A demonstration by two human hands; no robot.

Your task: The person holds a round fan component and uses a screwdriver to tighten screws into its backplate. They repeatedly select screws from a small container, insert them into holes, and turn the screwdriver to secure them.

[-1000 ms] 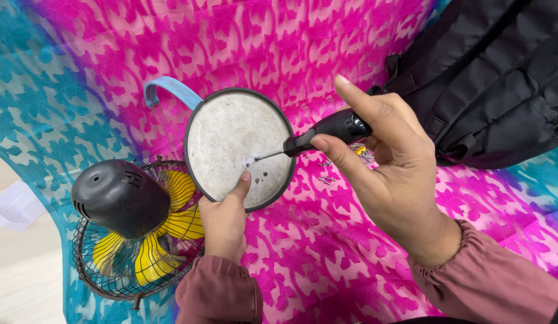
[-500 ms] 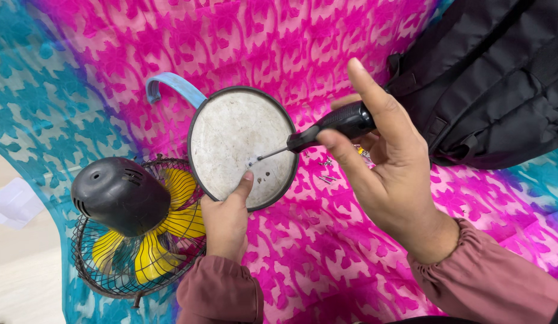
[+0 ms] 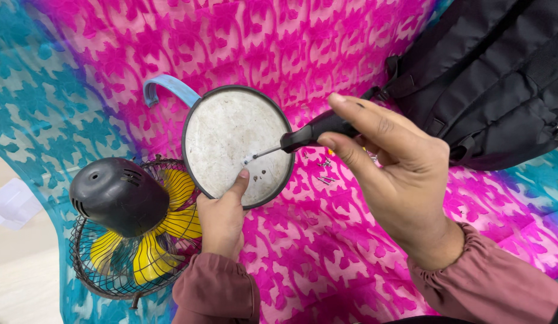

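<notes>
My left hand (image 3: 222, 216) grips the lower rim of a round grey fan base (image 3: 231, 141), thumb pressed on its dusty white underside. My right hand (image 3: 393, 174) holds a black-handled screwdriver (image 3: 303, 137). Its metal tip touches a small white fitting near the base's centre, beside a few small holes. A light blue curved stand arm (image 3: 170, 89) sticks out behind the base. At the left lies the fan head, a dark motor housing (image 3: 117, 195) over yellow blades (image 3: 153, 246) in a wire cage (image 3: 90, 264).
Everything lies on a pink and teal patterned cloth (image 3: 327, 258). Several loose screws (image 3: 324, 171) rest on the cloth under my right hand. A black backpack (image 3: 495, 78) fills the upper right. A white paper scrap (image 3: 12, 204) lies on the pale floor at the left.
My right hand has turned on the screwdriver handle, the fingers rolling over from raised to lying across it. The base and left hand stay almost still.
</notes>
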